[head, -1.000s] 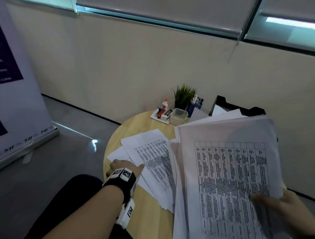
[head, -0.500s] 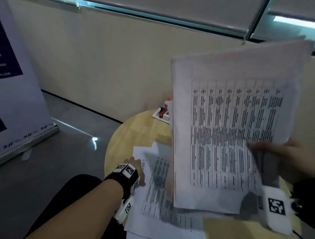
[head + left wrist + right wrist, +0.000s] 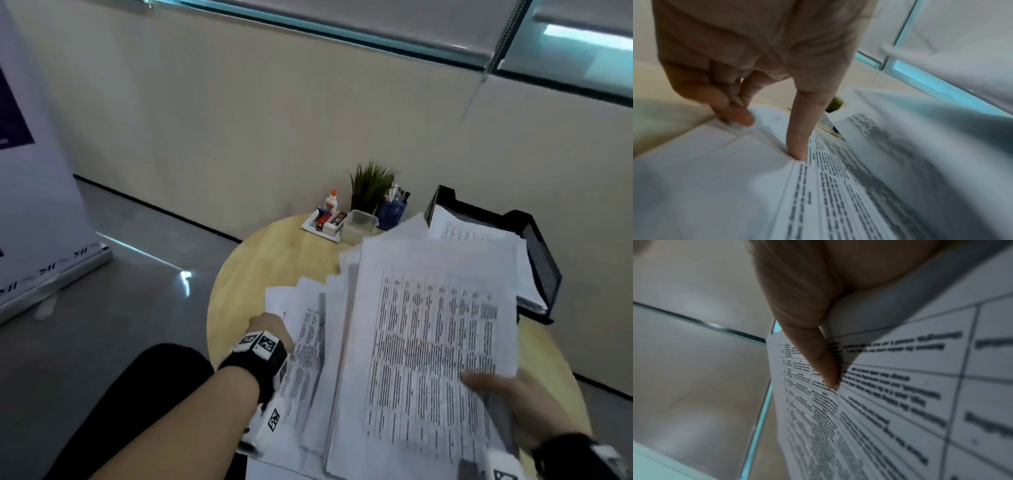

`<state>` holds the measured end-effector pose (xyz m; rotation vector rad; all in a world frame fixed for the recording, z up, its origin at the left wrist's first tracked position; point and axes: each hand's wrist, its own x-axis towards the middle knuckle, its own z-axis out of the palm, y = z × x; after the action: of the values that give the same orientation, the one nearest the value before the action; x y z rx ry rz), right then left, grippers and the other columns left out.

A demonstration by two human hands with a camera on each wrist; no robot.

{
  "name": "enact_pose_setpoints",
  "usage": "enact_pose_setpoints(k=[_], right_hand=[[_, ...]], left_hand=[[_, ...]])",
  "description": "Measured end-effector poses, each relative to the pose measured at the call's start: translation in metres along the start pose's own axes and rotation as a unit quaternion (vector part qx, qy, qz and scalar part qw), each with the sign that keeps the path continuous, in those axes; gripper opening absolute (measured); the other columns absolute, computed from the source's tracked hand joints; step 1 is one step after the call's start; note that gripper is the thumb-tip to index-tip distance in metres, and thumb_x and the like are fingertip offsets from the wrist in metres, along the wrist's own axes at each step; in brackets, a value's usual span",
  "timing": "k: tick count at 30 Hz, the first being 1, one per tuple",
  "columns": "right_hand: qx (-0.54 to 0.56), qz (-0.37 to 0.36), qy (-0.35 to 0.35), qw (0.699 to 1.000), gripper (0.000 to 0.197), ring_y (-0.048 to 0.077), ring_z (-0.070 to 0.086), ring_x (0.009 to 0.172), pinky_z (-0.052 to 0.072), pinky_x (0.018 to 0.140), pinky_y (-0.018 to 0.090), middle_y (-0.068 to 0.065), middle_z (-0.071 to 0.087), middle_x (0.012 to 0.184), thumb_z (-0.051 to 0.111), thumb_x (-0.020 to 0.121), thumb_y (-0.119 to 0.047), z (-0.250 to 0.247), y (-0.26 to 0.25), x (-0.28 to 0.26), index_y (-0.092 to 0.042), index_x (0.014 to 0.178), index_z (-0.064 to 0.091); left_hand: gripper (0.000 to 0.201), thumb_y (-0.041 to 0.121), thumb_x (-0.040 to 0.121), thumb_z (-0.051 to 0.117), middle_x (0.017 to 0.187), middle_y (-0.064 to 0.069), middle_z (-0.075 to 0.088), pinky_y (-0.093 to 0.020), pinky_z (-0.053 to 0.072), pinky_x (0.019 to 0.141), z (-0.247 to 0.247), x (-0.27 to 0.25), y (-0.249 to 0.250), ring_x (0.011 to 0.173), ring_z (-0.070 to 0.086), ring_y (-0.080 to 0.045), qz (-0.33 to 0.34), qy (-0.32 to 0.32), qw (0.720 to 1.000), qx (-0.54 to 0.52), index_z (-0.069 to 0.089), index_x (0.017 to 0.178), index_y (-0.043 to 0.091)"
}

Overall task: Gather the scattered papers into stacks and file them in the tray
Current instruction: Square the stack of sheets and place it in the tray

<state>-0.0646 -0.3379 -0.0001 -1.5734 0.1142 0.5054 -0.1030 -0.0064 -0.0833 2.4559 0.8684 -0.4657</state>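
Merging two handfuls of printed sheets above the round wooden table.

The right hand pinches the sheaf of white printed papers; the left hand pinches loose sheets. Best squared edge-on against the tabletop before going into the black mesh tray beyond.

Left hand over printed papers: thumb tip presses on a sheet edge; fingers pinch a sheet corner beside it. Raised sheets stand at right. Green plant behind, partly hidden. View blurred.
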Motion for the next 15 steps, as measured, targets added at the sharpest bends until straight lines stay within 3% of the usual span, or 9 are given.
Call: enact_pose_setpoints(k=[1,2,4,6,8,9,11,13,15], right_hand=[[-0.014,0.028,0.015,0.999,0.070,0.026,0.065,0.055,0.058,0.058,0.030,0.020,0.068,0.067,0.091,0.045,-0.004,-0.005,0.011,0.001,0.017,0.103,0.058],[-0.006,0.049,0.025,0.998,0.069,0.024,0.061,0.046,0.052,0.044,0.026,0.020,0.064,0.061,0.091,0.047,-0.001,-0.005,0.016,-0.003,0.018,0.102,0.054],[0.034,0.071,0.044,0.996,0.036,0.018,0.055,0.035,0.043,0.031,0.020,0.018,0.055,0.059,0.066,0.073,0.020,-0.011,0.021,-0.006,0.017,0.104,0.048],[0.060,0.093,0.047,0.993,0.035,0.028,0.064,0.055,0.050,0.036,0.024,0.028,0.058,0.081,0.052,0.074,0.029,-0.015,0.028,-0.005,0.017,0.106,0.046],[0.072,0.116,0.049,0.989,0.062,0.042,0.064,0.089,0.059,0.052,0.034,0.035,0.059,0.109,0.061,0.055,0.029,-0.021,0.036,0.002,0.019,0.114,0.046],[0.068,0.127,0.056,0.988,0.074,0.043,0.062,0.095,0.059,0.055,0.036,0.035,0.059,0.113,0.065,0.048,0.027,-0.024,0.040,0.006,0.020,0.119,0.044],[0.070,0.135,0.052,0.987,0.063,0.039,0.061,0.091,0.057,0.047,0.033,0.032,0.061,0.108,0.059,0.061,0.030,-0.024,0.042,0.008,0.019,0.121,0.043],[0.080,0.135,0.026,0.987,0.046,0.035,0.059,0.084,0.052,0.038,0.030,0.027,0.061,0.100,0.048,0.078,0.029,-0.023,0.043,0.007,0.016,0.121,0.043],[0.071,0.143,-0.011,0.987,0.052,0.037,0.060,0.089,0.055,0.045,0.033,0.025,0.063,0.104,0.049,0.079,0.026,-0.017,0.046,0.009,0.009,0.128,0.042]], left_hand=[[0.022,0.025,0.081,0.070,0.077,-0.001,0.054,-0.025,0.043,0.069,0.000,0.001,-0.001,0.081,0.057,-0.024,-0.006,-0.003,0.999,-0.036,0.053,0.082,0.010],[0.026,0.025,0.076,0.074,0.074,-0.001,0.055,-0.026,0.047,0.067,0.001,0.000,-0.003,0.077,0.058,-0.024,-0.010,-0.009,0.998,-0.059,0.056,0.084,0.009],[0.026,0.027,0.072,0.077,0.072,0.000,0.057,-0.027,0.049,0.066,0.000,-0.001,-0.005,0.076,0.060,-0.024,-0.016,-0.030,0.996,-0.077,0.057,0.082,0.013],[0.022,0.024,0.074,0.074,0.075,-0.001,0.057,-0.028,0.047,0.066,0.000,0.001,-0.009,0.075,0.058,-0.024,-0.009,-0.026,0.994,-0.107,0.055,0.081,0.015],[0.022,0.020,0.077,0.068,0.089,-0.005,0.059,-0.028,0.044,0.069,0.000,0.003,-0.011,0.077,0.054,-0.025,-0.002,-0.028,0.988,-0.149,0.056,0.093,0.014],[0.023,0.018,0.079,0.066,0.096,-0.008,0.058,-0.029,0.043,0.070,-0.001,0.004,-0.010,0.080,0.053,-0.025,-0.007,-0.035,0.984,-0.175,0.055,0.099,0.013],[0.029,0.015,0.083,0.064,0.110,-0.016,0.056,-0.032,0.043,0.078,-0.002,0.002,-0.006,0.094,0.055,-0.030,-0.015,-0.041,0.975,-0.219,0.055,0.110,0.006],[0.045,0.016,0.089,0.061,0.133,-0.019,0.052,-0.032,0.042,0.094,-0.001,-0.004,-0.004,0.120,0.051,-0.033,-0.025,-0.056,0.965,-0.254,0.050,0.128,-0.003],[0.050,0.026,0.097,0.051,0.147,-0.015,0.039,-0.027,0.033,0.105,0.005,-0.008,-0.003,0.134,0.039,-0.028,-0.029,-0.081,0.960,-0.267,0.042,0.138,-0.001]])
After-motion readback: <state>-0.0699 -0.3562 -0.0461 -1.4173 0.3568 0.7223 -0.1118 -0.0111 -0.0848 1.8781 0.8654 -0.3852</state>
